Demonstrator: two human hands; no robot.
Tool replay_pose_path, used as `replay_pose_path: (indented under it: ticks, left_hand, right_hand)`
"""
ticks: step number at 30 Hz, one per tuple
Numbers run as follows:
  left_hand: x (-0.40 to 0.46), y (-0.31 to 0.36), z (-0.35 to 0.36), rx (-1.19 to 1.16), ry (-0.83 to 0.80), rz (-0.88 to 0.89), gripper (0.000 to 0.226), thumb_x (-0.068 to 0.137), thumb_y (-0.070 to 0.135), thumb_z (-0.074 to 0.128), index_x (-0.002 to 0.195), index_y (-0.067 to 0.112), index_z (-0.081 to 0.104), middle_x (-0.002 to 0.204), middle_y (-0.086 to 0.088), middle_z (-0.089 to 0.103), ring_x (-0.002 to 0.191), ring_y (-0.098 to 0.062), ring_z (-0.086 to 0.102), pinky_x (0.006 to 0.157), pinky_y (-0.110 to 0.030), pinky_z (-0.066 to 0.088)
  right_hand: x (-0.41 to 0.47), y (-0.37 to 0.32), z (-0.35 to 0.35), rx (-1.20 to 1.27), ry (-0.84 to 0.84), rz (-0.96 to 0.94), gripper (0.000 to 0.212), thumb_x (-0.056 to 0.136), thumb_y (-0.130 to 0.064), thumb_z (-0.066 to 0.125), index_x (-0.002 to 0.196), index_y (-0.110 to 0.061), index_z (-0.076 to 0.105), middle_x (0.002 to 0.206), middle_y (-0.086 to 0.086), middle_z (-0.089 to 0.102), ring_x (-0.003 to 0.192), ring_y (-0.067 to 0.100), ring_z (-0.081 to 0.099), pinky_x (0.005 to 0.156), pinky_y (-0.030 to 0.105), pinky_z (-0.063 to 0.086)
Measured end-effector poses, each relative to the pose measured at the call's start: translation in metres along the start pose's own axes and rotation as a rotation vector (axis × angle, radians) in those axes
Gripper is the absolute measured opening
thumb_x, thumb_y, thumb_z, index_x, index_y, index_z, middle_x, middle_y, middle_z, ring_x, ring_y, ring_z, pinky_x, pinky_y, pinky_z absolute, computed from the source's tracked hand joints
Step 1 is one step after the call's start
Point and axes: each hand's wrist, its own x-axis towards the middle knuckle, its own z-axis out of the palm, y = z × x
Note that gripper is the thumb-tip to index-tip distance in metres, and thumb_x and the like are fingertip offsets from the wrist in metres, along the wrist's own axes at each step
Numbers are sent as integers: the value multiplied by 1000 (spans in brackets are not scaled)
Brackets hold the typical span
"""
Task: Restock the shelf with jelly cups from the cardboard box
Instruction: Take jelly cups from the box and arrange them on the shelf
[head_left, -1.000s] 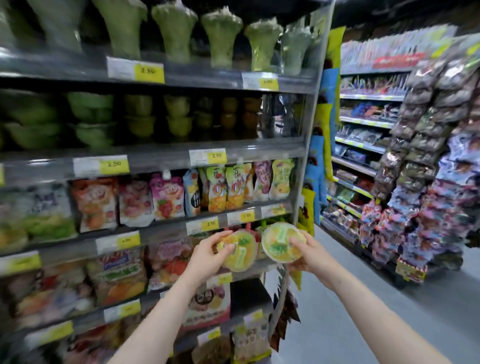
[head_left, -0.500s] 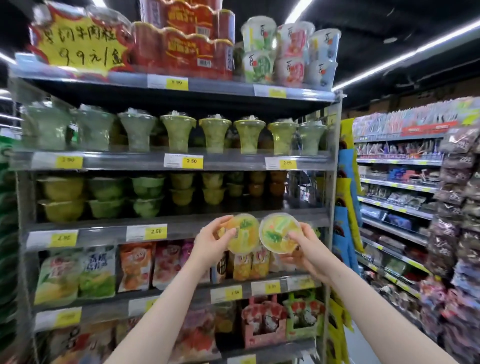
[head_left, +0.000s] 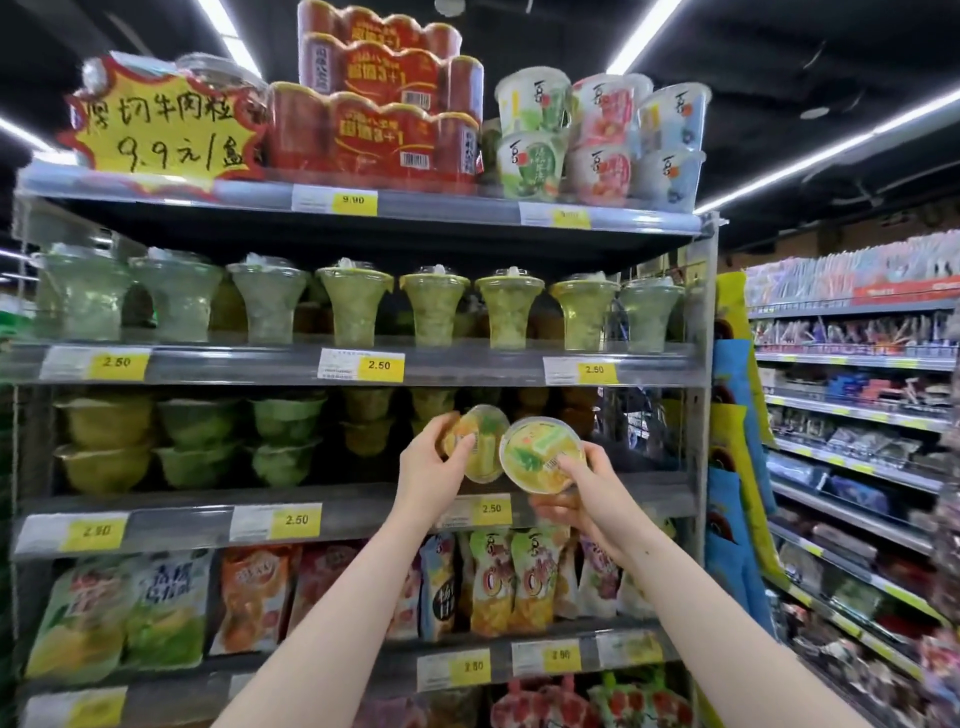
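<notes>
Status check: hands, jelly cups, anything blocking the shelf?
Left hand grips one jelly cup; right hand grips another. Both raised before the bowl-cup shelf, none placed. Gap behind looks free.

Shelf (head_left: 597, 501) bare at right; stacked cups (head_left: 285, 441) crowd left.

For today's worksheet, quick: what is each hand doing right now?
Left hand: fingers curled round an orange jelly cup.
Right hand: fingers gripping a yellow-green jelly cup.

Head view, close, facing the shelf (head_left: 358, 512)
</notes>
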Motion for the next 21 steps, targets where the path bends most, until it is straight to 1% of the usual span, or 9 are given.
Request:
replay_pose_path:
  ticks: [5, 7, 9, 11, 14, 15, 17, 19, 21]
  left_hand:
    - [11, -13, 5, 111, 139, -103, 33, 93, 28, 54, 120, 9, 58, 107, -5, 62, 98, -19, 55, 79, -23, 36]
    - [15, -14, 9, 216, 163, -145, 33, 95, 33, 49, 113, 7, 59, 109, -14, 63, 101, -32, 57, 78, -27, 38]
    - [22, -14, 9, 395, 176, -201, 38, 95, 39, 43, 109, 6, 57, 109, -19, 62, 101, -37, 58, 81, -34, 44]
    - [29, -17, 4, 476, 169, -267, 43, 94, 40, 41, 111, 3, 56, 113, -21, 60, 104, -39, 57, 85, -38, 44]
    - [31, -24, -4, 424, 149, -343, 49, 95, 38, 42, 119, -3, 51, 119, -26, 58, 109, -40, 55, 88, -38, 44]
    - [29, -25, -6, 420, 147, -339, 51, 95, 40, 42, 126, 0, 45, 119, -26, 57, 109, -41, 55, 88, -39, 44]
    - [26, -26, -8, 450, 114, -296, 53, 95, 47, 35, 139, 18, 32, 119, -22, 58, 108, -41, 55, 88, -41, 45]
    - [24, -25, -8, 518, 35, -253, 49, 94, 55, 26, 136, 32, 39, 122, -18, 59, 112, -39, 54, 95, -43, 43]
    - [22, -22, -8, 545, -20, -245, 52, 93, 60, 22, 130, 33, 46, 125, -14, 59, 116, -37, 52, 100, -46, 39]
  right_hand:
    - [21, 8, -12, -2, 5, 8, 29, 99, -22, 44, 126, -17, 34, 107, 16, 60, 74, 28, 68, 72, 38, 58]
    - [28, 10, -14, -4, 3, 19, 28, 99, -23, 45, 125, -18, 34, 106, 15, 61, 74, 27, 68, 67, 35, 58]
    - [34, 12, -15, 3, 4, 25, 29, 98, -24, 46, 124, -18, 35, 104, 13, 60, 72, 27, 69, 62, 32, 58]
    - [38, 14, -14, 11, 0, 25, 29, 98, -23, 46, 124, -17, 35, 102, 13, 60, 72, 28, 69, 62, 32, 58]
    - [42, 18, -13, 27, -12, 29, 29, 98, -23, 45, 124, -17, 34, 101, 14, 59, 72, 29, 69, 65, 34, 58]
    - [43, 19, -13, 26, -14, 34, 29, 98, -23, 45, 124, -18, 34, 101, 14, 59, 72, 30, 69, 65, 35, 58]
    - [43, 20, -10, 26, -17, 40, 29, 99, -23, 44, 125, -21, 34, 103, 14, 59, 70, 29, 68, 61, 33, 56]
    - [44, 20, -8, 17, -38, 48, 27, 99, -22, 42, 126, -23, 36, 101, 13, 60, 67, 28, 65, 56, 31, 55]
    - [43, 19, -5, 1, -62, 67, 25, 100, -23, 40, 124, -17, 42, 97, 12, 60, 66, 25, 63, 57, 30, 55]
